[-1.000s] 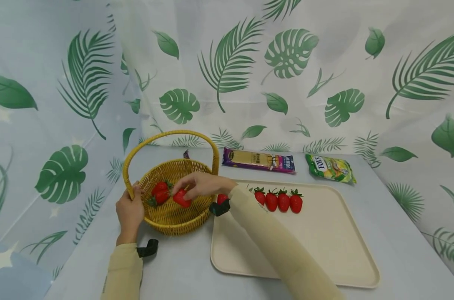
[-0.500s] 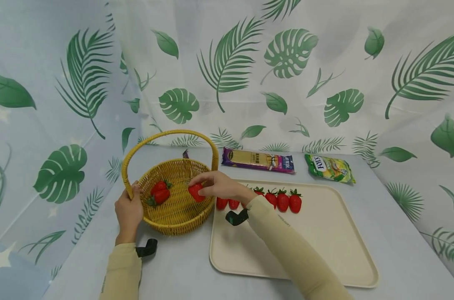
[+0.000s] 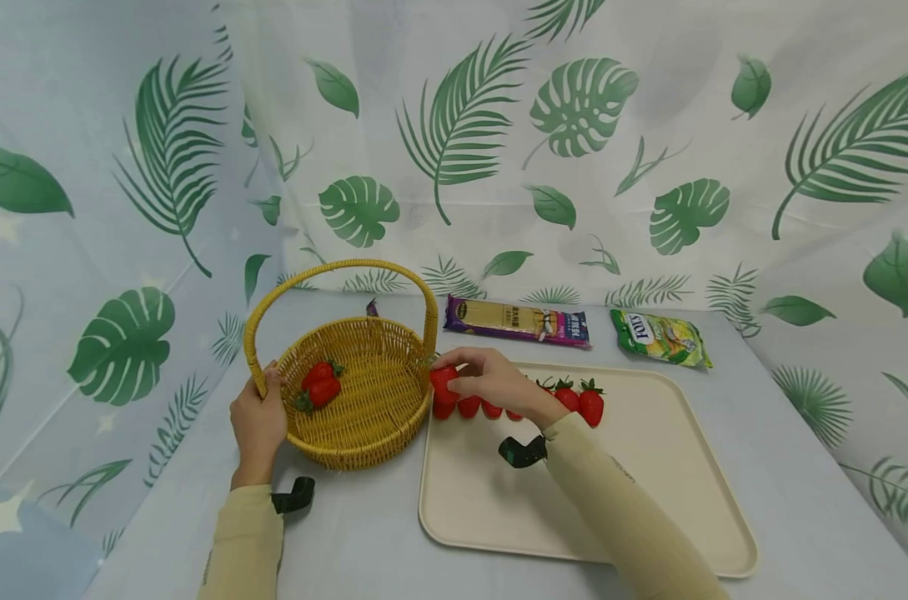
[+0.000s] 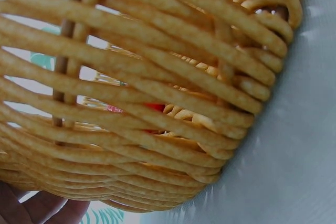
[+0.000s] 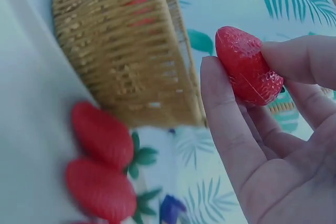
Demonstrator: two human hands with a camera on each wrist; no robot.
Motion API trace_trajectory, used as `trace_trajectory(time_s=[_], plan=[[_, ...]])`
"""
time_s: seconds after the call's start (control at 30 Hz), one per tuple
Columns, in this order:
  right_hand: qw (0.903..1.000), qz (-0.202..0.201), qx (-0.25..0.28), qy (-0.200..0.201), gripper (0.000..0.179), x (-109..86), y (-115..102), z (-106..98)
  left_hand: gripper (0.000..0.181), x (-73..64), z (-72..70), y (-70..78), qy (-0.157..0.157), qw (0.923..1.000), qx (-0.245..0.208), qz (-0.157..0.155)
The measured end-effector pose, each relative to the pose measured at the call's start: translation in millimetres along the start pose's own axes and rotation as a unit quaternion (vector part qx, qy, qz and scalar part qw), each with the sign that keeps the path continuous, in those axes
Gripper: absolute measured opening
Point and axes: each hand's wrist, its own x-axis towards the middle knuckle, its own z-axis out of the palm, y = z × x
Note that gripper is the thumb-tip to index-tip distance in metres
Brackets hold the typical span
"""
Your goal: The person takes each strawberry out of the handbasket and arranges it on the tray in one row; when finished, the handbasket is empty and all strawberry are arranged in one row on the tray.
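Note:
My right hand pinches a red strawberry between thumb and fingers, above the left end of a row of strawberries on the beige tray. In the right wrist view the pinched strawberry appears up close, apart from the basket wall. My left hand grips the left side of the yellow wicker basket where its handle meets the rim. Two strawberries lie at the left inside the basket. The left wrist view is mostly basket weave, with some fingertips under it.
Behind the tray lie a purple-and-gold packet and a green snack bag. The basket's tall arched handle rises over its opening. A small dark purple item shows behind the basket. Leaf-printed cloth backs the table.
The right hand has carried the strawberry rightward, from over the basket's inside to above the tray's left edge. My left hand keeps its grip on the basket, which has not visibly moved.

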Motion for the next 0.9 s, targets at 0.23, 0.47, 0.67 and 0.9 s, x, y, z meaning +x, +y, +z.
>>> trace_trajectory(time_s=[0.23,0.47,0.67,0.9], plan=[[0.9984,-0.025,-0.029,0.042,0.027,-26.7,10.1,-17.1,0.049,0.2,-0.4,-0.9,-0.002,1.0,0.005,0.001],[0.9948,-0.006,-0.021,0.1,0.026,-54.6,34.3,-42.0,0.047,0.6,0.3,-0.3,-0.007,1.0,0.005,-0.005],[0.9877,0.027,0.012,0.153,0.03,-74.6,57.7,-67.7,0.047,1.2,0.0,-1.4,-0.006,0.9999,0.01,-0.002],[0.9798,0.055,0.021,0.191,0.036,-87.8,81.4,-90.8,0.049,1.1,-0.8,-1.8,-0.005,0.9999,0.008,-0.011]])
